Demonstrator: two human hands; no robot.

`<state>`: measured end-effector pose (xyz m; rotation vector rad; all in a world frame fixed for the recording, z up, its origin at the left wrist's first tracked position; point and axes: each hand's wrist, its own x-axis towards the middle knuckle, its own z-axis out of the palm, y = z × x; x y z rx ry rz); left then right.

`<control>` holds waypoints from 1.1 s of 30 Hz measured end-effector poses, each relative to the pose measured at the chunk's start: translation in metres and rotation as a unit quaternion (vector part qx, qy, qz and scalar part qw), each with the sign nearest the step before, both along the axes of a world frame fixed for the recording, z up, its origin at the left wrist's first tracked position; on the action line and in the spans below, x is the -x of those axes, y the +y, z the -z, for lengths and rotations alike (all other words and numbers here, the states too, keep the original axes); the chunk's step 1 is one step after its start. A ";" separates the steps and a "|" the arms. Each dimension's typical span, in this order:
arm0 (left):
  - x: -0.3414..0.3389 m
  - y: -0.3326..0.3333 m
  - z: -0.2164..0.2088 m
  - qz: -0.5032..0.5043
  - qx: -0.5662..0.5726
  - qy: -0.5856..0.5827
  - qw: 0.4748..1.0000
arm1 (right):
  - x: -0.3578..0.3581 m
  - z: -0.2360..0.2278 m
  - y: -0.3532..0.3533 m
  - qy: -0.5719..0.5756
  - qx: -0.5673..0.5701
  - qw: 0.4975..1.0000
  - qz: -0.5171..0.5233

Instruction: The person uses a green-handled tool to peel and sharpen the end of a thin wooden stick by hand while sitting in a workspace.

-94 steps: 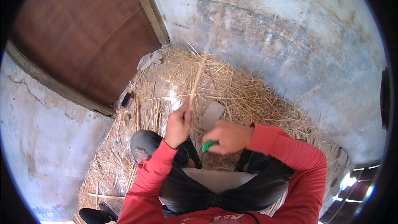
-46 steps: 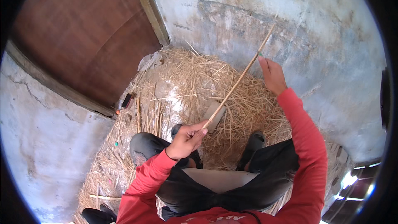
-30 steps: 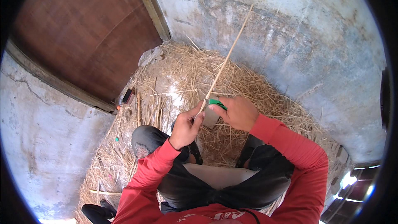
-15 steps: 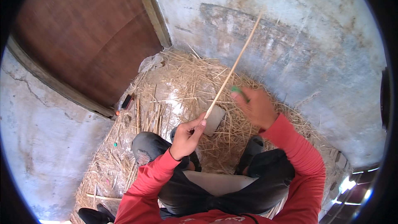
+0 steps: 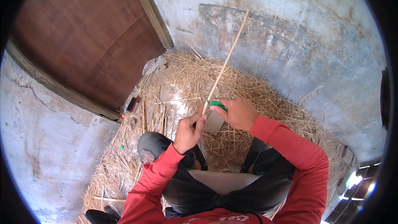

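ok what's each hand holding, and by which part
The left hand grips a slender pale stick near its lower end; the right hand holds a small green tool, exact grip hidden.

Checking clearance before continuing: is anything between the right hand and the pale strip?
Only the green tool in the right hand, its end at the pale strip, just beyond the left hand; nothing else visible.

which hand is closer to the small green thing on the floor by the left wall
Left. The left hand, holding the thin stick, is to the right of the small green thing, beyond the bent knee; the right hand, holding the green tool, is farther right.
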<state>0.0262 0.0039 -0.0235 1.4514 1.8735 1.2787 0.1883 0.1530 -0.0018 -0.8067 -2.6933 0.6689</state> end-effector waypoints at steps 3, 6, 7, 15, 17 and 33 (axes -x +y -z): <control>0.001 -0.005 -0.006 0.002 0.028 0.017 0.999 | 0.002 0.003 0.011 0.010 -0.025 0.999 0.029; -0.002 -0.034 0.007 0.083 0.032 0.040 0.995 | -0.051 -0.005 0.120 0.235 0.168 0.922 0.259; -0.002 -0.044 0.012 0.123 0.024 0.052 0.991 | -0.075 -0.029 0.154 0.313 0.259 0.844 0.350; -0.006 -0.006 0.013 0.024 -0.076 -0.073 0.994 | -0.110 -0.006 0.130 0.239 -0.027 0.937 0.253; -0.008 -0.001 0.020 0.005 -0.138 -0.090 0.986 | -0.072 -0.036 0.084 0.170 0.019 0.966 0.194; -0.012 -0.015 0.007 0.089 0.068 -0.169 0.979 | -0.030 -0.004 0.076 0.105 0.020 0.984 0.145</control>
